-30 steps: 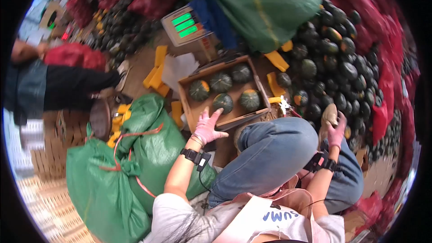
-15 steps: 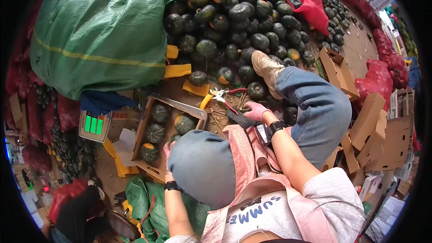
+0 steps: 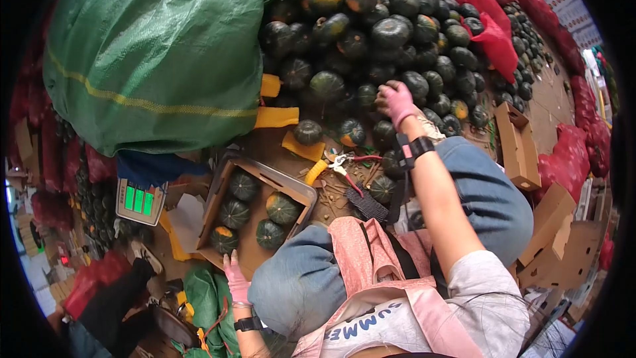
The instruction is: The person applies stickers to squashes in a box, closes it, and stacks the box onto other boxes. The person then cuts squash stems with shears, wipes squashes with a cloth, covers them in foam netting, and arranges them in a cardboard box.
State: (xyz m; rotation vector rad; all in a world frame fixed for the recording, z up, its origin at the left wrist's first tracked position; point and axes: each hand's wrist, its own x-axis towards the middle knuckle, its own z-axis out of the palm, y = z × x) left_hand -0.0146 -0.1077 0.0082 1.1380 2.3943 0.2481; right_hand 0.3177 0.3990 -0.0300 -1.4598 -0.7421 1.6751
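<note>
My left hand [image 3: 236, 278], in a pink fingerless glove, has its fingers stretched out at the near edge of an open cardboard box [image 3: 304, 193]. Whether it presses on the edge I cannot tell. Several dark green pumpkins [image 3: 234, 213] lie in the box, some with orange patches. My right hand [image 3: 399, 103], gloved the same way, reaches over the front of a large heap of pumpkins [image 3: 391, 33]. Its fingers are loosely bent with nothing visible in them. Between box and heap lie red-handled pruning shears [image 3: 346, 167] and a dark grey knitted piece [image 3: 366, 205].
A big green woven sack [image 3: 152, 59] stands at the left, above a scale [image 3: 140, 200] with a lit green display. Cardboard boxes [image 3: 517, 146] and red net sacks [image 3: 566, 159] are on the right. Another person's dark-clothed leg [image 3: 112, 295] shows at lower left.
My right hand has moved up and forward from beside the shears to the heap. My left hand has left the nearest pumpkin in the box and shifted to the box's near edge.
</note>
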